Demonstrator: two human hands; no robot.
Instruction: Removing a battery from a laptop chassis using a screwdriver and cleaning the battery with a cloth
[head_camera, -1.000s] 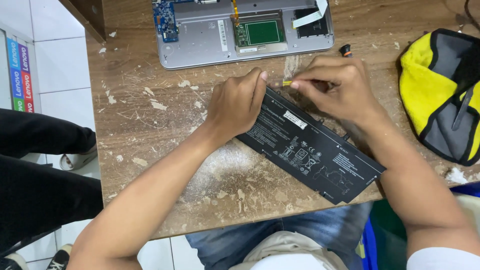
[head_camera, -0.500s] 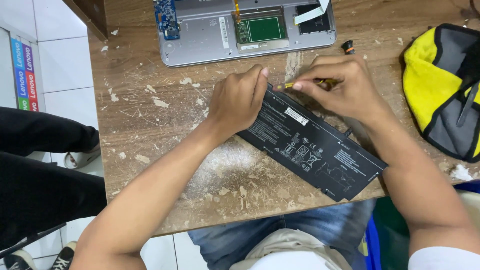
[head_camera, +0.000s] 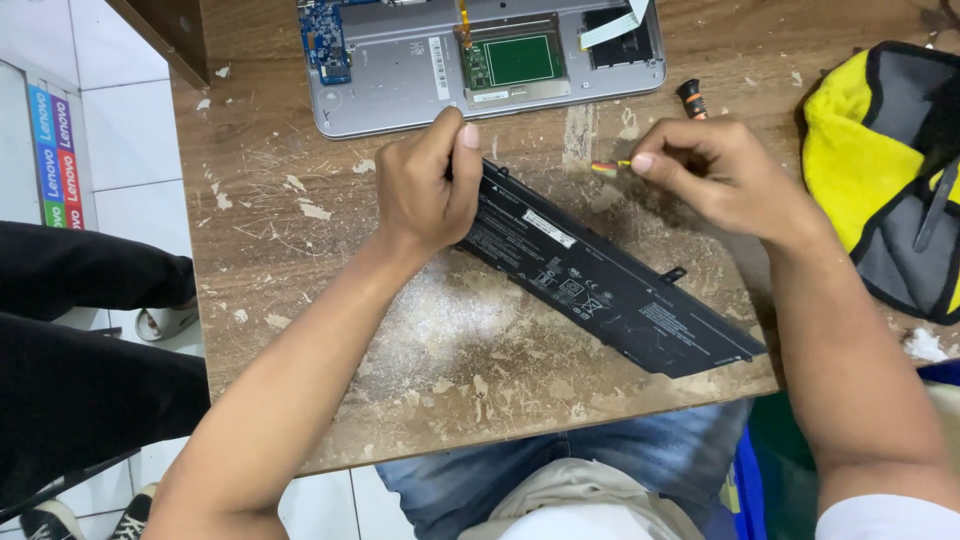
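On the worn wooden table (head_camera: 300, 300) lies 1 flat black battery pack (head_camera: 610, 285), slanted below 1 opened laptop base (head_camera: 400, 90). The left hand (head_camera: 425, 185) curls over the pack's upper end, fingers bent and touching it. The right hand (head_camera: 715, 175) pinches 1 small red-and-yellow connector (head_camera: 607, 167), with 1 yellow-and-grey bag (head_camera: 880, 170) beside it.

Single head view, looking steeply down from close above at worn wooden table (head_camera: 300, 300); table's near edge and wearer's lap at bottom.
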